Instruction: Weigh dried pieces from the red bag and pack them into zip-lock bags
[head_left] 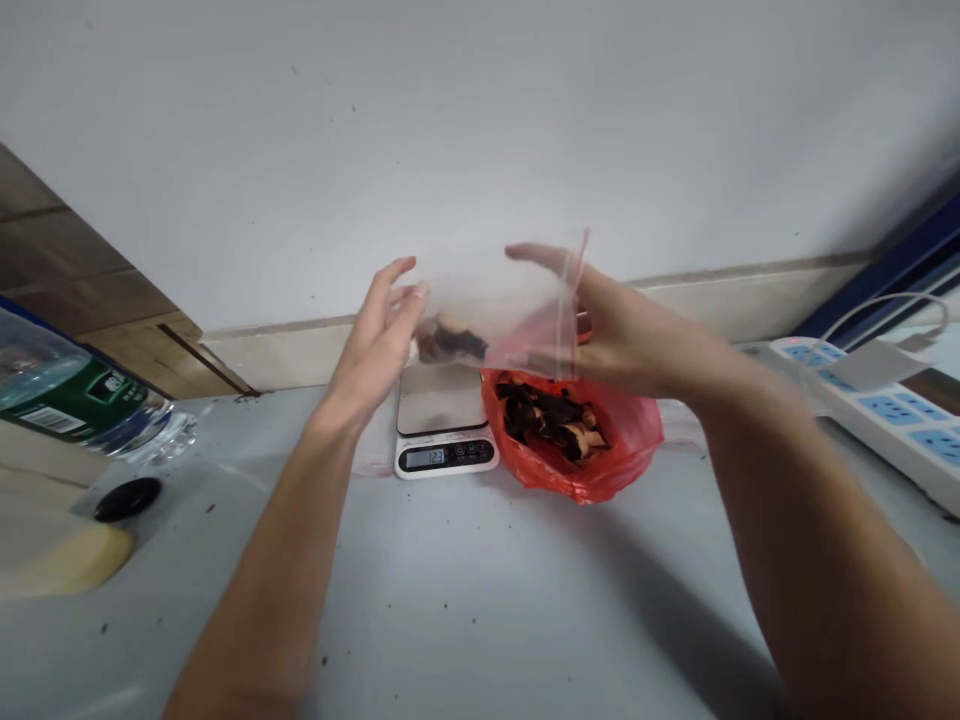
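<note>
While the bag [487, 290] is met at its zip end by the wide-spread right hand [626, 325], its other end's touched by the left hand [371, 350]; pinching can't be told.

Translucent red-edged bag [487, 295], sideways above scale [442, 405], dark pieces [454, 343] at left

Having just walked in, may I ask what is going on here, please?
A person has a clear zip bag between both hands, left hand at its closed end, right hand spread at its zip end. Dark pieces show inside. Below is a digital scale; beside it, an open red bag holds similar pieces.
</note>
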